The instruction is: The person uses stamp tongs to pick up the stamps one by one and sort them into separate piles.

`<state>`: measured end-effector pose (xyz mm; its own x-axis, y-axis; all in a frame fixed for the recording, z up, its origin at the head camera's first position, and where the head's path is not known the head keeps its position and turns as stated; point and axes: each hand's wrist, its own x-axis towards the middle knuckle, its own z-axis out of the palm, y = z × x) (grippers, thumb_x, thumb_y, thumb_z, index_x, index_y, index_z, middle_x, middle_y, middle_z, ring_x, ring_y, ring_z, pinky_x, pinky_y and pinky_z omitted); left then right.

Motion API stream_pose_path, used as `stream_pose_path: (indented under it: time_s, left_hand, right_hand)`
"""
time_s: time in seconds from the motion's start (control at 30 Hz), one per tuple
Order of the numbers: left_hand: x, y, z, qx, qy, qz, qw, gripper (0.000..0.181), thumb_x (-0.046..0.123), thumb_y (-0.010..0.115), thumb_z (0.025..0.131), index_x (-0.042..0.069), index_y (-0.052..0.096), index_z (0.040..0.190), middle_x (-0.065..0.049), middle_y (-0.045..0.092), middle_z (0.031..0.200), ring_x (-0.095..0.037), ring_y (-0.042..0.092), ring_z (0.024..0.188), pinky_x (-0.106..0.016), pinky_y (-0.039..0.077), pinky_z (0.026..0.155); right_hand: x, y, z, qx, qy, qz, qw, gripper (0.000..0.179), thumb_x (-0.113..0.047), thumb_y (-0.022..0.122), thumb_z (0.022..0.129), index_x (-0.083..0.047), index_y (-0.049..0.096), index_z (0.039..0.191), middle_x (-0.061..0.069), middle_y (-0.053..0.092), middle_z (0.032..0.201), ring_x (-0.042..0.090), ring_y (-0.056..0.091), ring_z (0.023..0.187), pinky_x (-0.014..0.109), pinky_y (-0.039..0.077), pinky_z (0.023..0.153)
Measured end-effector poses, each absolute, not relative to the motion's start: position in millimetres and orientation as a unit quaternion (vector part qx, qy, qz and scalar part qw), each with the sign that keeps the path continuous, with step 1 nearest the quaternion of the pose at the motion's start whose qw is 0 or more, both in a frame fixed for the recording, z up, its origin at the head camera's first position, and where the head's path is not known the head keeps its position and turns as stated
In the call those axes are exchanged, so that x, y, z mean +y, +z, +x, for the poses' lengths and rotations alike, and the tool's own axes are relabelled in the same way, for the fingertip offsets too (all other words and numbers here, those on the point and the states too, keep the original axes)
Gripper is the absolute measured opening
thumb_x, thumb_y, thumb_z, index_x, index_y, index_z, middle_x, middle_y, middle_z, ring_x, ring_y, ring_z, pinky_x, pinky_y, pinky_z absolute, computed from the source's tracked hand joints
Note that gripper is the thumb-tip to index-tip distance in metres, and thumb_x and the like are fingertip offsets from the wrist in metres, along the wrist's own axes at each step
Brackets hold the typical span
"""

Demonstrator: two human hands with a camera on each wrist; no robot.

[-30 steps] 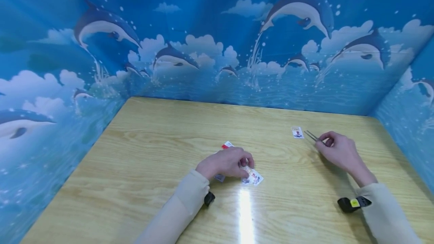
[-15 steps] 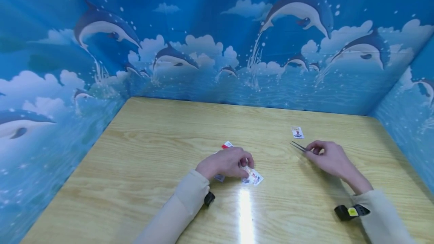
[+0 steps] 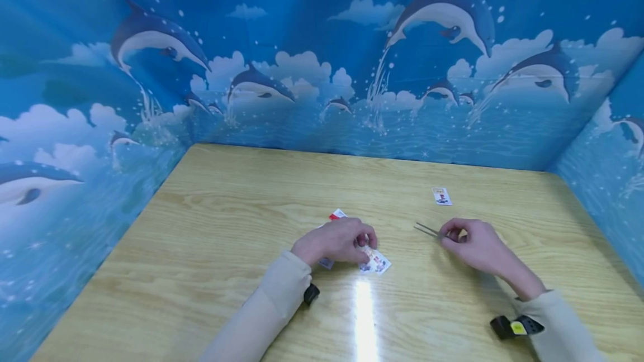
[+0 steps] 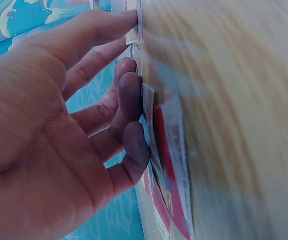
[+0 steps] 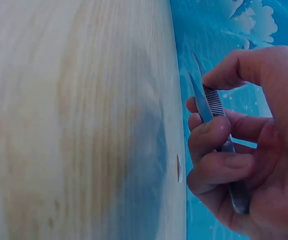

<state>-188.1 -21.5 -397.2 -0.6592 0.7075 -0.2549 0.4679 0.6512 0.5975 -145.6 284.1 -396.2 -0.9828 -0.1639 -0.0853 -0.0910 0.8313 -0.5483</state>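
Observation:
My left hand (image 3: 338, 241) rests over a few small printed cards at mid-table. Its thumb and forefinger tips touch a pair of overlapping picture cards (image 3: 375, 262), while the other fingers bend loosely against cards beneath. A red-and-white card (image 3: 338, 214) pokes out behind this hand, partly hidden by it; in the left wrist view its red band (image 4: 167, 145) lies beside the fingertips. Metal tweezers (image 3: 426, 230) are pinched between thumb and fingers of my right hand (image 3: 473, 246). Their points stand apart with nothing between them, as the right wrist view of the tweezers (image 5: 211, 102) shows.
One small white picture card (image 3: 441, 196) lies alone toward the back right of the wooden table (image 3: 241, 183). Blue dolphin-print cloth (image 3: 312, 71) encloses the back and sides. A bright lamp reflection (image 3: 365, 317) crosses the front of the tabletop.
My right hand has moved left and toward me with the tweezers, away from the lone card at the back right. The left hand and the cards under it have stayed put.

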Motion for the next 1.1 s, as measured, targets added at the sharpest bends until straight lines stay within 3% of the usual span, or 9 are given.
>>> stream_pose_path:
  time_s: [1.1]
  left_hand:
    - [-19.5,-397.1,-188.9,0.882,0.243,0.322,0.245,0.015,0.022,0.075,0.093,0.028,0.068,0.105,0.008,0.06,0.1,-0.01,0.054,0.09,-0.023,0.046,0.079]
  right_hand:
    - [249.1,-393.5,-133.7,0.924,-0.307,-0.191,0.124,0.011,-0.014,0.072,0.085,-0.015,0.072,0.096,-0.006,0.06,0.075,0.004,0.046,0.058,0.023,0.041,0.054]
